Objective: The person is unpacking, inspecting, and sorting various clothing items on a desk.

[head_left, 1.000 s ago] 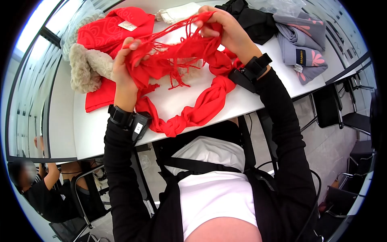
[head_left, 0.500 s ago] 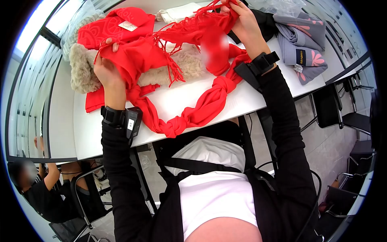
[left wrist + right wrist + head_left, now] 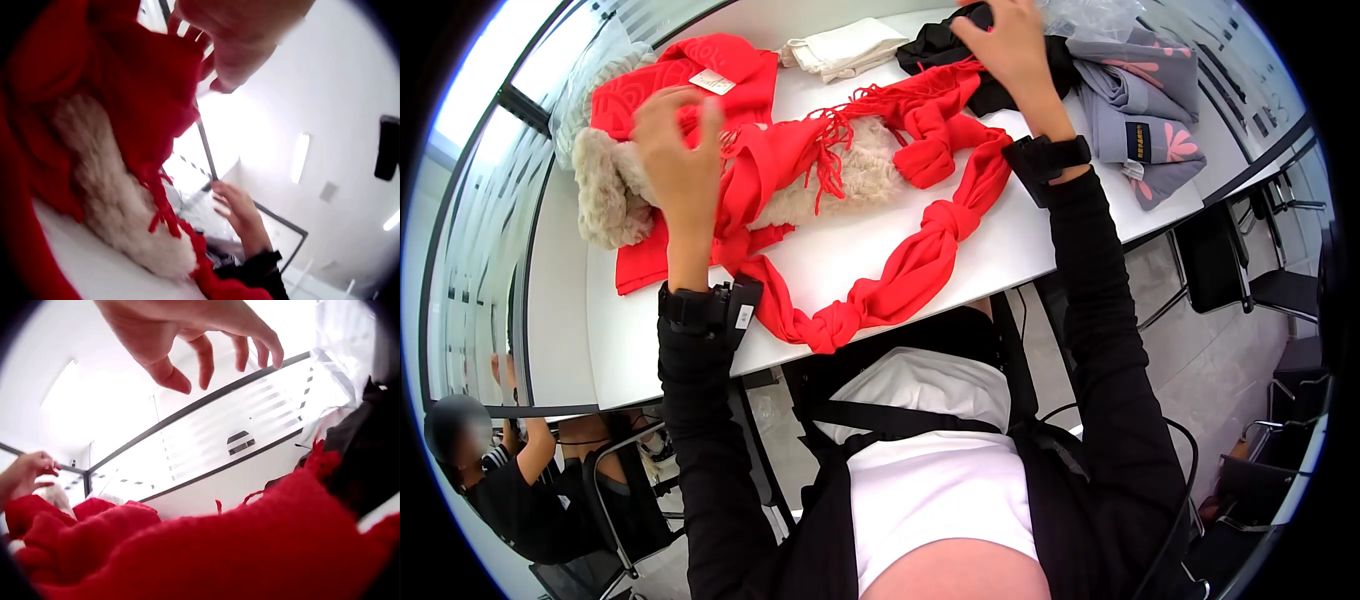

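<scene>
A knotted red scarf lies in a loop on the white table, one knot close to the front edge. Its fringed ends stretch across the back of the loop, over a beige fluffy piece. My left hand hovers at the left end of the scarf, fingers spread and loosely bent, with nothing gripped. Raised above the scarf's far right end, my right hand has its fingers bent downward and apart; the right wrist view shows a gap between them and the red cloth.
Folded red cloth with a tag and beige plush lie on the left. White cloth, black cloth and grey-pink folded fabric line the back and right. A seated person is at lower left.
Both hands have let go of the scarf's fringed ends, which now lie lower across the table. The left hand has lifted off the cloth; the right has risen away from it.
</scene>
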The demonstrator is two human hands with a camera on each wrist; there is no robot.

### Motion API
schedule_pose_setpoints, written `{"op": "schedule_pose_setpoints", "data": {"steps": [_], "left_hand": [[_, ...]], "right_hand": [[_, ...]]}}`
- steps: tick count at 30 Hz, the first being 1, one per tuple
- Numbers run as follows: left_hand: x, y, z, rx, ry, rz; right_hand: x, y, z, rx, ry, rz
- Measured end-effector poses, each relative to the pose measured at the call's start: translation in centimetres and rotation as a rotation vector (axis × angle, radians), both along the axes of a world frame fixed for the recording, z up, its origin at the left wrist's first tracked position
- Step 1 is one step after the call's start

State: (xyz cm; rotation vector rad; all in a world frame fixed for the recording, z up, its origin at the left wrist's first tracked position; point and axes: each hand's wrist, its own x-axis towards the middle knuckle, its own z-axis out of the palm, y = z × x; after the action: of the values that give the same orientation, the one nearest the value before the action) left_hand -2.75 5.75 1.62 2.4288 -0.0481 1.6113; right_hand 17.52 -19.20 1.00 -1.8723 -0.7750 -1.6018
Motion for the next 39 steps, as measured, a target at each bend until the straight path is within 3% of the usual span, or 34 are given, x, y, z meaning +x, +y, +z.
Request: {"op": "schedule_pose_setpoints", "data": {"steps": [1, 2, 3, 5, 6, 8, 9, 12, 14, 16, 17, 20, 26, 32, 39], "left_hand": [[0.3, -1.6, 0.1, -0.123, 0.189, -0.142], [1.0, -2.6, -0.4, 0.015, 0.289, -0.113], [1.6, -3.8, -0.9, 0.166, 0.355, -0.071], [2.5, -4.2, -2.6, 0.191, 0.58, -0.043], [2.9, -4.1, -3.1, 0.155, 0.719, -0.075], [3.3, -3.0, -2.7, -0.159, 0.796, -0.171], [3.4, -2.5, -2.6, -0.321, 0.835, -0.22], [3.3, -1.2, -3.0, -0.84, 0.633, -0.748], [2.8, -1.4, -2.9, -1.061, 0.613, -0.918], [2.4, -1.5, -2.9, -1.196, 0.654, -1.122], [2.1, -2.2, -2.6, -1.201, 0.637, -1.086], [1.8, -2.9, -1.9, -1.223, 0.692, -1.051], [1.6, -3.1, -1.9, -0.969, 0.719, -0.724], [1.3, -4.4, -1.4, -1.045, 0.69, -0.597], [1.9, -3.3, -2.8, -1.29, 0.414, -0.701]], "right_hand": [[-0.7, 0.3, 0.1, -0.146, 0.117, 0.182], [-2.9, 0.7, 0.8, -0.296, 0.563, 0.297], [-2.0, 2.3, 0.1, -0.394, 0.317, 0.462], [-3.8, 4.4, -1.8, -0.574, 0.515, 0.725], [-4.4, 5.6, -2.9, -0.636, 0.512, 0.779], [-4.8, 6.4, -3.2, -0.86, 0.607, 0.669], [-4.8, 6.2, -2.7, -0.791, 0.664, 0.745], [-4.4, 5.4, -1.7, -0.611, 0.786, 0.953], [-4.4, 5.1, -1.4, -0.516, 0.724, 1.013], [-5.1, 4.1, -0.6, -0.453, 1.047, 1.159], [-5.5, 3.7, -0.2, -0.415, 1.213, 1.226], [-5.4, 3.5, -0.5, -0.398, 1.172, 1.192], [-5.5, 3.5, -0.7, -0.476, 1.116, 1.19], [-5.8, 3.6, -0.8, -0.446, 1.113, 1.201], [-6.0, 4.2, -1.3, -0.558, 1.077, 1.135]]}}
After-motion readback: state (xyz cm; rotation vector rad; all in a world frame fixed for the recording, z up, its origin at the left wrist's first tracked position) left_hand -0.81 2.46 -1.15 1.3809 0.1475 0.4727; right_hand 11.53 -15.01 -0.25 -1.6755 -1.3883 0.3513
